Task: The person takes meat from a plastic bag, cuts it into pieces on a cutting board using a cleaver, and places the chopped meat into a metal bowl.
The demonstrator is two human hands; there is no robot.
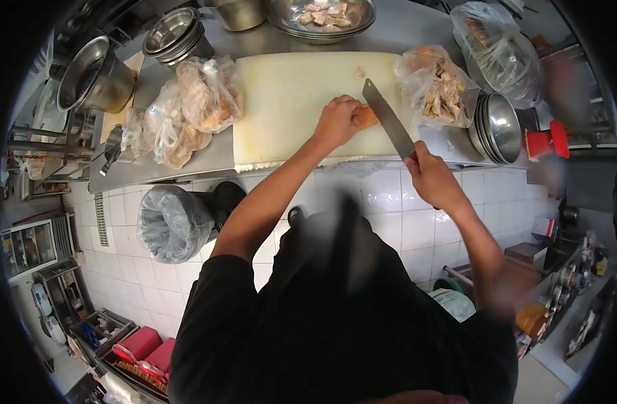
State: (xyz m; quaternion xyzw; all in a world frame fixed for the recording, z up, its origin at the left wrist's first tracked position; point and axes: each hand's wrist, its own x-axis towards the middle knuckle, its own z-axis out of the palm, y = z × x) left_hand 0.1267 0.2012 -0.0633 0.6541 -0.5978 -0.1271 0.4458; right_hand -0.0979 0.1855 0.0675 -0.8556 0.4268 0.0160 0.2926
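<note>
On the pale cutting board lies an orange-brown piece of food, and my left hand holds its left end with curled fingers. My right hand is wrapped round the handle of a wide knife. The blade slants up and to the left, close against the right side of the piece; whether it has cut in cannot be made out. A small scrap rests on the board above the knife tip.
Plastic bags of food stand left of the board, and an open bag of pieces stands right. Beyond the board is a metal bowl of chunks. Stacked bowls sit far right. A lined bin stands on the floor.
</note>
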